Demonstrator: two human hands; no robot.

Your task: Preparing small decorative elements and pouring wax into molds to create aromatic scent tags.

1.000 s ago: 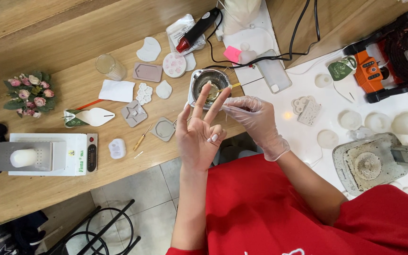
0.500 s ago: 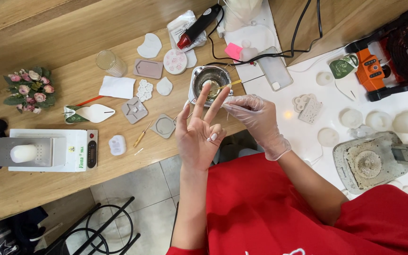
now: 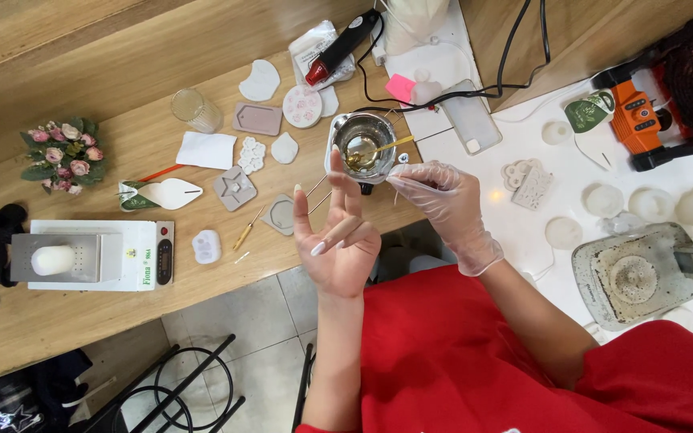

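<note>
Scanning from the left, we note a white scale [image 3: 94, 255] near the wooden counter's [image 3: 58, 329] front edge, bare wood beyond it. Our bare left hand [image 3: 337, 240] hovers open, palm up, just off that edge. Our gloved right hand [image 3: 441, 200] pinches a thin stick [image 3: 378, 149] dipping into the small metal pot [image 3: 362, 143] of amber liquid.

The bare left hand [image 3: 338, 244] is rising palm-up from a vertical forearm, with index and middle fingers stretching upward and the ring finger folding across the palm. Just right of it, the gloved right hand [image 3: 443, 200] is reaching in from a red-sleeved arm, its fingertips pinching together.
</note>
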